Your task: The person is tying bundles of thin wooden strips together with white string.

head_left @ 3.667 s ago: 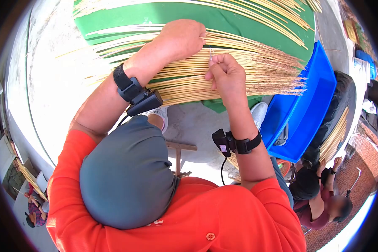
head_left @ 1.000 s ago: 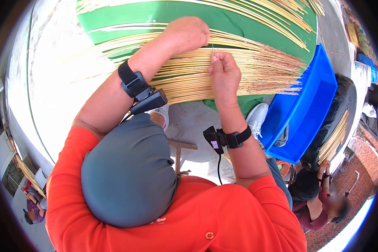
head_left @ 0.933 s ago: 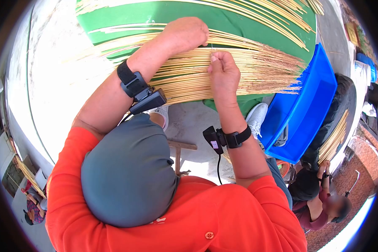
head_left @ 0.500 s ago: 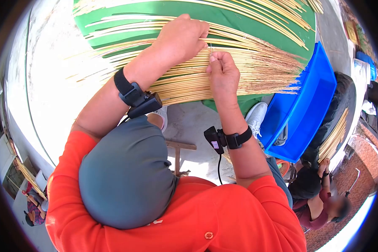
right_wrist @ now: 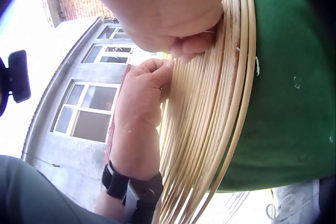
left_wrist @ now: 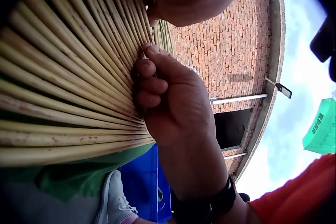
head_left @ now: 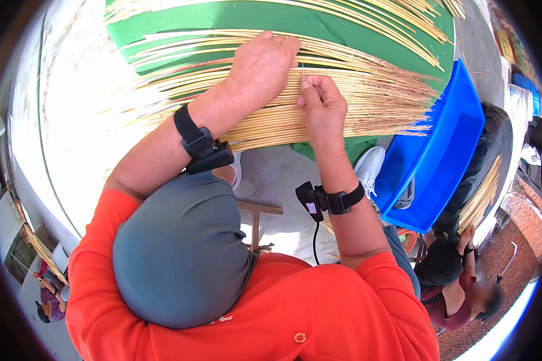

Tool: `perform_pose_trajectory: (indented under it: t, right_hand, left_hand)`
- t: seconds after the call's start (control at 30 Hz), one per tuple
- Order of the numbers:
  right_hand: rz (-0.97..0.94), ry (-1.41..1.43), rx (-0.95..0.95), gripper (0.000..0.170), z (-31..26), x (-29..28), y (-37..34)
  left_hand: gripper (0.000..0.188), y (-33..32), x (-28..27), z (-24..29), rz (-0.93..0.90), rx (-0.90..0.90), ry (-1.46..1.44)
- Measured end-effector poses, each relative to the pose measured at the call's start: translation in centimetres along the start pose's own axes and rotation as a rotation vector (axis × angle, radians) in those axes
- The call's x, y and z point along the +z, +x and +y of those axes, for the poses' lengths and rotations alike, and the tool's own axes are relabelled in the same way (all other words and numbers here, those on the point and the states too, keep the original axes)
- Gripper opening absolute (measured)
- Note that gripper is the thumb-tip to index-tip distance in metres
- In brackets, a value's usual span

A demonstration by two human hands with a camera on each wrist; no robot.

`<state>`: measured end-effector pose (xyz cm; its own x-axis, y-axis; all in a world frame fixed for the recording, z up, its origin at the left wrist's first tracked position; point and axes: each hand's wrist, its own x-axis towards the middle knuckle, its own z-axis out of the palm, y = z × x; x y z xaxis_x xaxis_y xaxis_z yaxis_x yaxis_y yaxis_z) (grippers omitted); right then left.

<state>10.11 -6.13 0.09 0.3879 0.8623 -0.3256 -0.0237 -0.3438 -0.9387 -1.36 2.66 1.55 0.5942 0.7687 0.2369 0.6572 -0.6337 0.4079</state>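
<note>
Bare green cloth (head_left: 211, 19) leaves a lane between far stalks (head_left: 132, 8) and near stalks (head_left: 367, 96); the left hand (head_left: 262, 63) crowds its near edge; a blue bin (head_left: 445, 150) obstructs right.

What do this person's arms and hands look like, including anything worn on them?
The left hand and right hand have no gloves. The left sleeve and right sleeve are plain orange-red, ending near the elbows. The left strap and right strap are black, carrying black boxes. The right box has a small pale label and black cable.
</note>
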Motion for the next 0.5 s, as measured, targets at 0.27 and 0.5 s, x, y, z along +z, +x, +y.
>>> perform_pose_trajectory:
  t: [0.27, 0.5]
  right_hand:
    - [-0.028, 0.057, 0.044, 0.004, -0.4, -0.24, 0.06]
    - [-0.04, 0.133, 0.066, 0.005, -0.93, -0.17, 0.16]
  left_hand:
    - [0.01, -0.25, 0.39, -0.3, 0.027, 0.014, -0.04]
    - [0.008, -0.51, 1.02, -0.85, 0.108, 0.091, -0.101]
